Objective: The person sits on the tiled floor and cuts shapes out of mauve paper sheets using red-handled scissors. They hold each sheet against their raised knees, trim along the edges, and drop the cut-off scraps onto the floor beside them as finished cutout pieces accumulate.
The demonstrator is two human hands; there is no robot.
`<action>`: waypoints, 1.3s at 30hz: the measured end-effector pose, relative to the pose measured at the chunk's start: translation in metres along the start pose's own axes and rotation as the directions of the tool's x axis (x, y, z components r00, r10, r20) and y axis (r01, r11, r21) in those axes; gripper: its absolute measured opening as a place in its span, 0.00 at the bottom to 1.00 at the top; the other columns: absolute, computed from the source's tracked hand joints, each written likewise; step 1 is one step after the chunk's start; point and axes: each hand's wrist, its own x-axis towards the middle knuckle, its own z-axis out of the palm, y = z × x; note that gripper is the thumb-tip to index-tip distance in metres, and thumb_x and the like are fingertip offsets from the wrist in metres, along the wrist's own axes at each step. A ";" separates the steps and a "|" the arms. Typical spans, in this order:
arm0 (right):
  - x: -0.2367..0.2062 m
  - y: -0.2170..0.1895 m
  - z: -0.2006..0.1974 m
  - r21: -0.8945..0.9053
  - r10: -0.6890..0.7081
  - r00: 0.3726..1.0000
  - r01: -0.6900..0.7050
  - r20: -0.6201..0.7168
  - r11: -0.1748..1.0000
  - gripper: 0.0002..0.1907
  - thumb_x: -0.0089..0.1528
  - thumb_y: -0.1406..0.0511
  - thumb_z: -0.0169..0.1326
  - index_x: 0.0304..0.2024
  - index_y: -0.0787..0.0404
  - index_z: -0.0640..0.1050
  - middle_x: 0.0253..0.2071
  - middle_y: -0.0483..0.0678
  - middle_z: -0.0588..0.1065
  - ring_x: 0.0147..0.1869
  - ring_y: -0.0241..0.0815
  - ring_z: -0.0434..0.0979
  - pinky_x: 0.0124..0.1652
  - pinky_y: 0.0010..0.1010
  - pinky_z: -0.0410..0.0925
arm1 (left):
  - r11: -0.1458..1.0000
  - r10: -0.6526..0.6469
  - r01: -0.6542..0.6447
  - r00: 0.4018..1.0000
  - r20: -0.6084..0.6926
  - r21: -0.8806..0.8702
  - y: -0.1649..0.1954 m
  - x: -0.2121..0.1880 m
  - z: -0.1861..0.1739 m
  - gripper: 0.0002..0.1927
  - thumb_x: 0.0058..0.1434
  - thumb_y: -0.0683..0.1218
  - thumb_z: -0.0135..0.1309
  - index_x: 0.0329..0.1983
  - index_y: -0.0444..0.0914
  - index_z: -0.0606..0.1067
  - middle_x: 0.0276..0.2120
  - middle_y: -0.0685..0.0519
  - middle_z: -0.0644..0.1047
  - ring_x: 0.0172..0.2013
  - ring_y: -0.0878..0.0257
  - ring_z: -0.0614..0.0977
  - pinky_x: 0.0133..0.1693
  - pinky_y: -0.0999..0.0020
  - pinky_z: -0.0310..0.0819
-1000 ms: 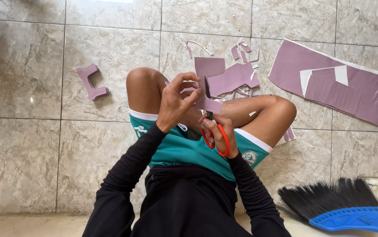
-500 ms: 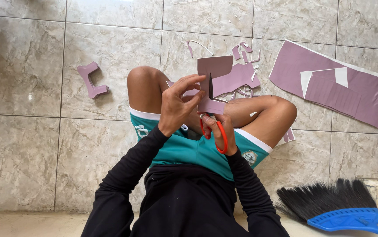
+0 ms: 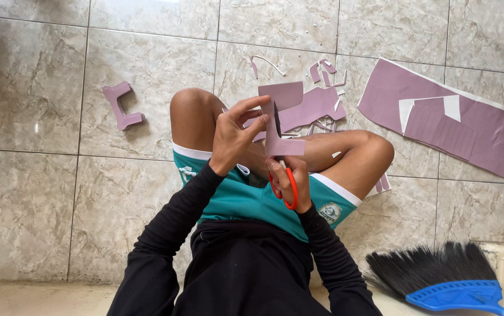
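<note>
My left hand (image 3: 234, 137) pinches the mauve paper piece (image 3: 280, 120) between fingers and thumb, while my right hand (image 3: 290, 181) is closed around the red-handled scissors (image 3: 287, 184) cutting into it

Between my left-hand fingers (image 3: 246, 120) sits a matt, smooth mauve sheet piece (image 3: 278, 126), paper or thin foam, I cannot tell. My right fingers (image 3: 291, 178) grip glossy orange plastic scissor handles (image 3: 290, 190). Beyond them lies polished grey marble-look floor tile (image 3: 146, 52).
</note>
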 end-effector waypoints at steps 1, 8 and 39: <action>0.000 0.000 -0.001 -0.025 0.015 1.000 -0.015 -0.003 1.000 0.12 0.68 0.66 0.52 0.36 0.72 0.77 0.16 0.43 0.64 0.15 0.31 0.58 0.16 0.25 0.54 | 0.998 -0.008 0.007 1.000 -0.012 -0.055 -0.001 -0.002 0.002 0.21 0.66 0.36 0.60 0.63 0.37 0.76 0.59 0.49 0.77 0.54 0.63 0.82 0.51 0.69 0.85; 0.009 -0.003 -0.005 -0.042 -0.131 0.991 0.132 0.031 0.990 0.10 0.69 0.65 0.48 0.46 0.66 0.76 0.21 0.42 0.66 0.21 0.30 0.64 0.22 0.23 0.59 | 0.996 -0.047 0.042 0.997 -0.055 -0.081 -0.002 -0.022 0.019 0.20 0.64 0.35 0.59 0.60 0.37 0.76 0.58 0.50 0.73 0.53 0.65 0.80 0.44 0.69 0.88; 0.010 -0.013 -0.023 0.197 0.068 0.966 -0.119 0.249 0.973 0.17 0.69 0.60 0.47 0.47 0.71 0.73 0.23 0.43 0.63 0.23 0.33 0.62 0.23 0.25 0.60 | 0.994 -0.107 0.108 0.986 0.126 -0.007 0.011 0.000 -0.009 0.10 0.66 0.39 0.59 0.48 0.30 0.77 0.44 0.49 0.81 0.49 0.64 0.84 0.48 0.70 0.84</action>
